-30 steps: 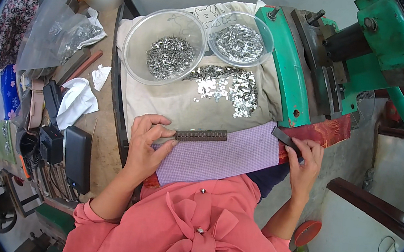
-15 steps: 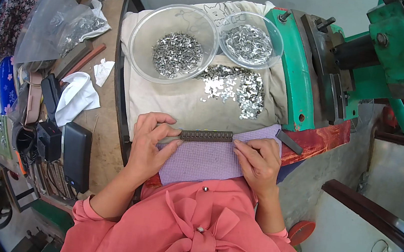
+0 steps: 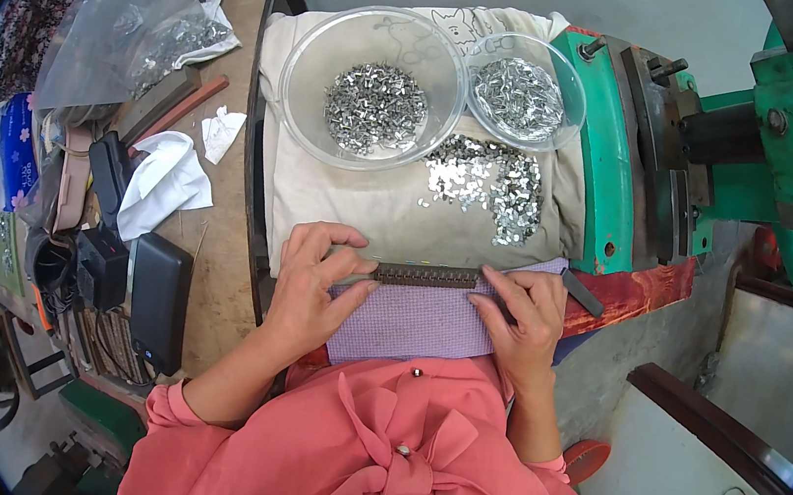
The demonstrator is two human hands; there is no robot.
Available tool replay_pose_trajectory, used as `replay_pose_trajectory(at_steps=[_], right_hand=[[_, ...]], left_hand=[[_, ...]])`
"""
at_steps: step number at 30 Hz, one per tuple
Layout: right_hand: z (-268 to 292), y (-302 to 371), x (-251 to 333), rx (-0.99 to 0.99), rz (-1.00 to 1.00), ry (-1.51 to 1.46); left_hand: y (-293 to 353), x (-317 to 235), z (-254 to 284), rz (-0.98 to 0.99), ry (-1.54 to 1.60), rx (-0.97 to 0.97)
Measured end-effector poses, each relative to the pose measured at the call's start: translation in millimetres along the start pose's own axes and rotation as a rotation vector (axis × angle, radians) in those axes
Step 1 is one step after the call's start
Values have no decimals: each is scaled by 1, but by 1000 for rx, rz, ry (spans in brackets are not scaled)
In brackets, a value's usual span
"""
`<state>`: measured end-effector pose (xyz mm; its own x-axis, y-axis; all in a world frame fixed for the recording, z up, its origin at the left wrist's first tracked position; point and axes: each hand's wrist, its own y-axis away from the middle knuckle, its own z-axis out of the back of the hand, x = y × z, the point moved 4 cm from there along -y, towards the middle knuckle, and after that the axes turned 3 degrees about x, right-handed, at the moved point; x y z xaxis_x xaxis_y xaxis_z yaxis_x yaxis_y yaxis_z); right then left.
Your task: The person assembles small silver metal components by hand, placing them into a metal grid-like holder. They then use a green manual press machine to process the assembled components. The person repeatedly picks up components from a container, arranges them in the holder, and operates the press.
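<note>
A dark slotted metal bar (image 3: 428,276) lies crosswise before me, with a row of small notches along it. My left hand (image 3: 318,282) grips its left end between thumb and fingers. At the opposite end, the thumb and forefinger of my right hand (image 3: 524,323) close on the bar. Under it is a purple checked cloth (image 3: 416,329). Just beyond lies a loose heap of shiny flat metal pieces (image 3: 519,203) on a beige cloth (image 3: 323,204). Whether anything sits in the notches is too small to tell.
Behind the heap stand a large clear tub (image 3: 286,115) and a smaller clear bowl (image 3: 582,92), both holding small metal pieces. A green machine (image 3: 608,214) rises at the right, a dark metal block (image 3: 583,295) near it. A cluttered wooden table (image 3: 215,275) is at the left.
The whole view has shifted, so the scene sits farther right. The bar looks slightly turned, and my right forefinger has moved up onto its end corner. Both hands still hold it.
</note>
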<state>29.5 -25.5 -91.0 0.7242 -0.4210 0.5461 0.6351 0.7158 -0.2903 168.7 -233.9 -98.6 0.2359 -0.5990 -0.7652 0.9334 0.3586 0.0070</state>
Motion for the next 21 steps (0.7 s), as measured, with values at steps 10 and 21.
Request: replay_pose_trajectory(at_steps=[10,21], right_hand=[[-3,-6,-2,50,-10,-9],[-5,-5,-4,26,-19,-26]], left_hand=[[-1,1,2,-9,34,12],[17,13,20,135,598,-390]])
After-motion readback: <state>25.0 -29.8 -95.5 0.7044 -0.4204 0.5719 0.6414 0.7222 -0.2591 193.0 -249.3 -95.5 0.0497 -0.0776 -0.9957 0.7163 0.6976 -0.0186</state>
